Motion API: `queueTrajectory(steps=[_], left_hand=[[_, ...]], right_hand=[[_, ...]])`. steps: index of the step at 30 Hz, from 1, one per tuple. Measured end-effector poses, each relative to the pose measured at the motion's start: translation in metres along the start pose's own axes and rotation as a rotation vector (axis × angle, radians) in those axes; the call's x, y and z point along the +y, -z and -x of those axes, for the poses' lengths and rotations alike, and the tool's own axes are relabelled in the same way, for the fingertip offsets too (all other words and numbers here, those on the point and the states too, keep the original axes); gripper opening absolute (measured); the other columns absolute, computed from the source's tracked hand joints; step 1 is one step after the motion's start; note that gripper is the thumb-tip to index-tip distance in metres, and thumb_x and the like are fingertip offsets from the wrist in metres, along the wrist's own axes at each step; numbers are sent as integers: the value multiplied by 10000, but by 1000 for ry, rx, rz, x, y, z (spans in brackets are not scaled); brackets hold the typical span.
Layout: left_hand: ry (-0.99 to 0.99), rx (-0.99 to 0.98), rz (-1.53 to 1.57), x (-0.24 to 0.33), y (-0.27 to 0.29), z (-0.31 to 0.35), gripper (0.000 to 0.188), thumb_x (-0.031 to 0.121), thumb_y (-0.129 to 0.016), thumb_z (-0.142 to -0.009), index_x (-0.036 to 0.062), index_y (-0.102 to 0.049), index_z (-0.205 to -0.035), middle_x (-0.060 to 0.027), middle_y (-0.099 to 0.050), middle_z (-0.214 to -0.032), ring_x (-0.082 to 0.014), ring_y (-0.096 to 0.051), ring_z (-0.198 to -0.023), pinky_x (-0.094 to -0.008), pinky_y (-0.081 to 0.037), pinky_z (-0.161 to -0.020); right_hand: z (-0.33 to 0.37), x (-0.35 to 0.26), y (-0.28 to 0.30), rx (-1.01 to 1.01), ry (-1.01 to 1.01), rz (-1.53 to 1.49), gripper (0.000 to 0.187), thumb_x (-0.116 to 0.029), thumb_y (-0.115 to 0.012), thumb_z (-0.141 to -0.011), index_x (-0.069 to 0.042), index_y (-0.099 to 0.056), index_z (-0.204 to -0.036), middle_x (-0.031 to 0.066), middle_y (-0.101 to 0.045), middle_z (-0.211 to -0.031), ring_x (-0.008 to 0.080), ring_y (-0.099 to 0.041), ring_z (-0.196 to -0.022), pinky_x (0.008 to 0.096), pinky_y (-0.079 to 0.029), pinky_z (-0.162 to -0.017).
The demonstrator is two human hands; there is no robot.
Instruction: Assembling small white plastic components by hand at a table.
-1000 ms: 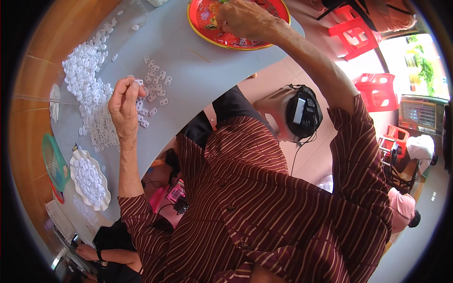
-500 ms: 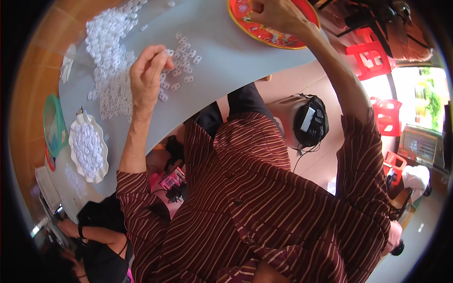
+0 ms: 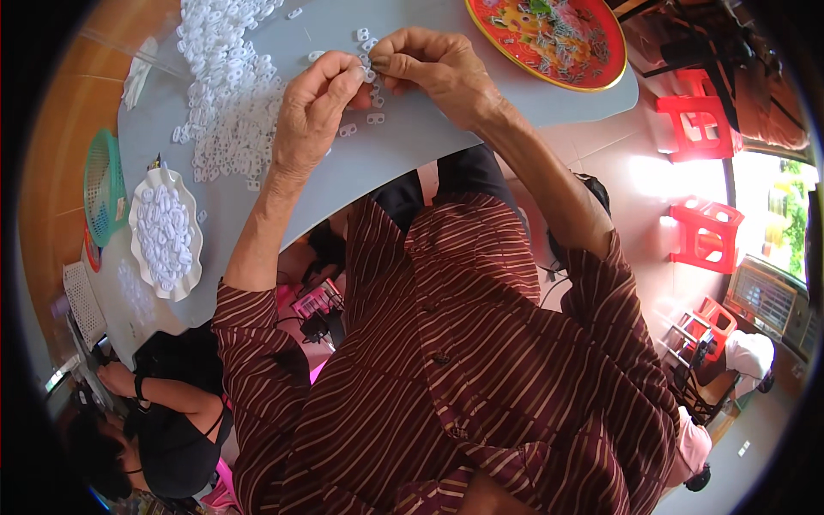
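Over the grey table [image 3: 227, 219], my two hands meet at the fingertips. My left hand [image 3: 311, 110] pinches a small white plastic piece with two holes [image 3: 369, 75] between thumb and fingers. Against that piece, the thumb and fingers of my right hand [image 3: 451, 77] are pressed together; whatever they hold is too small to make out. Several loose white pieces [image 3: 376, 118] lie on the table around and under my hands. To the right is a round red tray [image 3: 602, 70] with a yellow rim, bearing many small metal bits [image 3: 560, 45].
A big heap of white pieces [image 3: 225, 73] covers the table's left part. Nearer stands a scalloped white dish [image 3: 196, 245] full of white pieces, beside a green basket [image 3: 103, 189]. Another person [image 3: 176, 429] sits at lower left. Red stools [image 3: 708, 233] stand on the right.
My right hand has left the red tray and come to my left hand's fingertips. My left hand still pinches a white piece. The whole view has shifted.
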State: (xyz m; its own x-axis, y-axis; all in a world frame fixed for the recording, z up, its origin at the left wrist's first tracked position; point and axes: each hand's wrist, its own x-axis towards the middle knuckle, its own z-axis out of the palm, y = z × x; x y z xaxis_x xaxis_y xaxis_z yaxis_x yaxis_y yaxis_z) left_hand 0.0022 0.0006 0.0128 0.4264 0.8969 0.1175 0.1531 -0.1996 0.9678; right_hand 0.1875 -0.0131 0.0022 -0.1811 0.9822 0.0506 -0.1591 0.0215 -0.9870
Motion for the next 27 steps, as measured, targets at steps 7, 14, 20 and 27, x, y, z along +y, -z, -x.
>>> queueTrajectory(steps=[7, 14, 20, 27], left_hand=[[-49, 18, -52, -1, -1, 0, 192, 206, -550, -906, 16, -580, -902, 28, -519, -700, -64, -452, -672, -220, -389, -604], [-68, 38, -87, -1, -4, 0, 186, 200, -551, -904, 18, -574, -881, 24, -499, -667, -66, -436, -641, -230, -383, -577], [-62, 63, -113, -3, -8, 2, 160, 188, -550, -902, 31, -577, -879, 26, -499, -649, -59, -431, -609, -225, -375, -545], [-80, 45, -56, -8, -10, 0, 156, 186, -547, -903, 36, -584, -883, 27, -509, -622, -47, -429, -582, -214, -372, -527]], right_hand=[[1, 2, -6, 45, 21, -103, 225, -122, -642, -868, -50, -606, -1078, 5, -629, -886, 80, -557, -763, 219, -487, -720], [2, 6, -7, 60, 38, -83, 239, -107, -641, -867, -51, -595, -1095, 22, -637, -902, 86, -568, -786, 233, -492, -734], [3, 8, -6, 67, 92, -31, 264, -65, -635, -859, 1, -583, -1109, 70, -659, -876, 118, -627, -826, 248, -528, -787], [3, 9, -1, 20, 138, -1, 195, -107, -631, -875, 6, -619, -1034, 41, -651, -837, 89, -608, -789, 233, -518, -731]])
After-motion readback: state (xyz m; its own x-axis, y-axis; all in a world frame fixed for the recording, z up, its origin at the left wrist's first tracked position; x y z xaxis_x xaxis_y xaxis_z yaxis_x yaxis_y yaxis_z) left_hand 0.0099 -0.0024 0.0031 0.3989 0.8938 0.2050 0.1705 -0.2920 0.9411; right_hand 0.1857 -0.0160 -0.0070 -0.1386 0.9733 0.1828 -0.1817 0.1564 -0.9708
